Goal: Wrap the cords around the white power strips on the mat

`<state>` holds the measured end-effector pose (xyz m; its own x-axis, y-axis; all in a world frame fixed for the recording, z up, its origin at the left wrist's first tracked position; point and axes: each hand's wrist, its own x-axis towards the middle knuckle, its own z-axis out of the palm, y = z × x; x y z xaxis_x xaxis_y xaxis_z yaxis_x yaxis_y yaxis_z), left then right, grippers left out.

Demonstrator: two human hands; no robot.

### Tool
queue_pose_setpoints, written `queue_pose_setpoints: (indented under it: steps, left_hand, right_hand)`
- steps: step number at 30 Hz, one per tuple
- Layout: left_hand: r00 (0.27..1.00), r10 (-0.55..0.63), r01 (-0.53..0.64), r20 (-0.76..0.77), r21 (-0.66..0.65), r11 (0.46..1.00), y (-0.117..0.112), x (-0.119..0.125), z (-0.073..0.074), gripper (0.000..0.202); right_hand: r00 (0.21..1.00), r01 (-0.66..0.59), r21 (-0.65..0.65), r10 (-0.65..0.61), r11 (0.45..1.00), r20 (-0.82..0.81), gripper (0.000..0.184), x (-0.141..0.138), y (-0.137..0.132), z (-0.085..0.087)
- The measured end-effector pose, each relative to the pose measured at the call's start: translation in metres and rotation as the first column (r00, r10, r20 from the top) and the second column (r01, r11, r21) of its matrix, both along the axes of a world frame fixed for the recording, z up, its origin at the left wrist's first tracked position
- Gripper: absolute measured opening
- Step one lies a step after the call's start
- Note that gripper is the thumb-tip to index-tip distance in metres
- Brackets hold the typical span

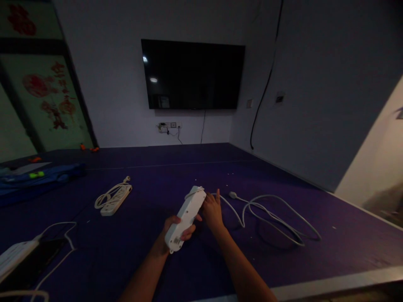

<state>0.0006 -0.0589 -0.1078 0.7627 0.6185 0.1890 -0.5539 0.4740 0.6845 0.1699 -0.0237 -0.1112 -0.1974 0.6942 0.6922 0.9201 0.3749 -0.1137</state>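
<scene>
A white power strip (188, 216) is tilted up above the purple surface, its screwed underside with a small label facing me. My left hand (166, 228) grips its near end, fingers wrapped round both sides. At the far end, a turn of white cord crosses the strip. My right hand (213, 213) is beside that end, its fingers curled about the cord and partly hidden. From there the power cord (277, 217) runs right and lies in loose loops on the surface, with its plug (232, 195) near the hand.
Left of my hands lies another power strip (118, 200) with its cord bundled on top. A third white strip (17, 256) sits by a black object at the lower left. Blue fabric (59, 175) is farther back. A television (195, 75) hangs on the far wall.
</scene>
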Motion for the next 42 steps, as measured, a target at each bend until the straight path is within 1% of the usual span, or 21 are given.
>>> queue_pose_setpoints:
  steps: [2,3,5,7,9,10,12,14,16,18,19,21,23,24,25,26,27,31,35,39,42]
  left_hand:
    - [0.99,-0.122,0.127,-0.075,0.056,0.99,-0.004,-0.001,0.001,0.063]
    - [0.981,-0.157,0.165,-0.111,0.072,0.984,-0.006,-0.001,0.002,0.066]
    - [0.971,-0.159,0.178,-0.176,0.098,0.979,-0.011,-0.001,0.003,0.072]
    - [0.965,-0.109,0.14,-0.237,0.121,0.983,-0.014,0.0,0.002,0.073]
    - [0.958,-0.036,0.077,-0.285,0.135,0.988,-0.014,0.001,0.002,0.067]
    - [0.955,0.019,0.024,-0.295,0.142,0.99,-0.012,0.001,0.001,0.063]
    - [0.946,0.162,-0.125,-0.282,0.143,0.982,-0.006,0.001,0.0,0.055]
    - [0.916,0.315,-0.294,-0.247,0.118,0.948,0.002,-0.001,0.001,0.052]
    - [0.857,0.474,-0.469,-0.201,0.075,0.88,0.008,-0.002,0.002,0.053]
    - [0.755,0.629,-0.631,-0.188,0.054,0.774,0.012,-0.001,0.002,0.056]
    - [0.685,0.7,-0.703,-0.203,0.067,0.708,0.013,0.0,0.002,0.057]
    - [0.502,0.824,-0.82,-0.263,0.158,0.55,0.014,0.004,0.0,0.061]
    - [0.257,0.923,-0.885,-0.288,0.313,0.344,0.015,0.007,-0.004,0.069]
    - [0.136,0.953,-0.885,-0.272,0.398,0.24,0.015,0.008,-0.005,0.075]
    - [0.036,0.97,-0.866,-0.24,0.477,0.151,0.015,0.009,-0.006,0.081]
    - [-0.032,0.977,-0.833,-0.209,0.546,0.09,0.014,0.009,-0.007,0.085]
    - [-0.073,0.98,-0.796,-0.183,0.603,0.054,0.014,0.01,-0.007,0.087]
    - [-0.162,0.98,-0.651,-0.118,0.759,-0.016,0.011,0.009,-0.007,0.091]
    - [-0.267,0.962,-0.487,-0.055,0.869,-0.085,0.009,0.009,-0.009,0.093]
    - [-0.305,0.952,-0.355,-0.004,0.928,-0.109,0.008,0.008,-0.01,0.091]
    - [-0.318,0.948,-0.28,-0.006,0.956,-0.088,0.005,0.009,-0.01,0.089]
  right_hand:
    - [0.997,0.048,0.038,-0.046,0.998,-0.06,0.027,0.006,0.001,0.0]
    - [0.992,0.08,0.061,-0.073,0.995,-0.107,0.024,0.009,0.002,-0.001]
    - [0.961,0.175,0.102,-0.148,0.979,-0.232,0.021,0.018,0.004,0.0]
    - [0.9,0.293,0.126,-0.23,0.948,-0.37,0.025,0.028,0.007,0.002]
    - [0.813,0.412,0.136,-0.296,0.901,-0.501,0.033,0.04,0.008,0.005]
    - [0.763,0.467,0.134,-0.321,0.874,-0.562,0.036,0.045,0.008,0.008]
    - [0.668,0.559,0.118,-0.362,0.821,-0.65,0.039,0.055,0.008,0.012]
    - [0.623,0.604,0.1,-0.39,0.791,-0.679,0.039,0.06,0.007,0.014]
    - [0.653,0.581,0.091,-0.396,0.809,-0.645,0.034,0.06,0.008,0.014]
    - [0.726,0.515,0.076,-0.386,0.854,-0.57,0.03,0.054,0.009,0.009]
    - [0.766,0.47,0.064,-0.371,0.88,-0.524,0.028,0.049,0.01,0.007]
    - [0.843,0.37,0.03,-0.322,0.928,-0.431,0.025,0.039,0.012,0.001]
    - [0.899,0.275,-0.008,-0.26,0.961,-0.353,0.023,0.03,0.013,-0.005]
    - [0.917,0.238,-0.027,-0.234,0.971,-0.322,0.023,0.027,0.013,-0.007]
    - [0.931,0.208,-0.046,-0.212,0.977,-0.296,0.024,0.024,0.013,-0.009]
    - [0.941,0.184,-0.062,-0.193,0.981,-0.276,0.025,0.023,0.014,-0.011]
    - [0.948,0.164,-0.075,-0.178,0.984,-0.264,0.026,0.022,0.015,-0.012]
    - [0.961,0.102,-0.083,-0.12,0.991,-0.251,0.031,0.02,0.017,-0.015]
    - [0.958,0.05,-0.027,-0.056,0.998,-0.281,0.031,0.017,0.019,-0.017]
    - [0.943,0.018,0.035,-0.005,0.999,-0.331,0.032,0.013,0.018,-0.017]
    - [0.935,0.006,0.043,0.01,0.999,-0.354,0.033,0.012,0.017,-0.018]
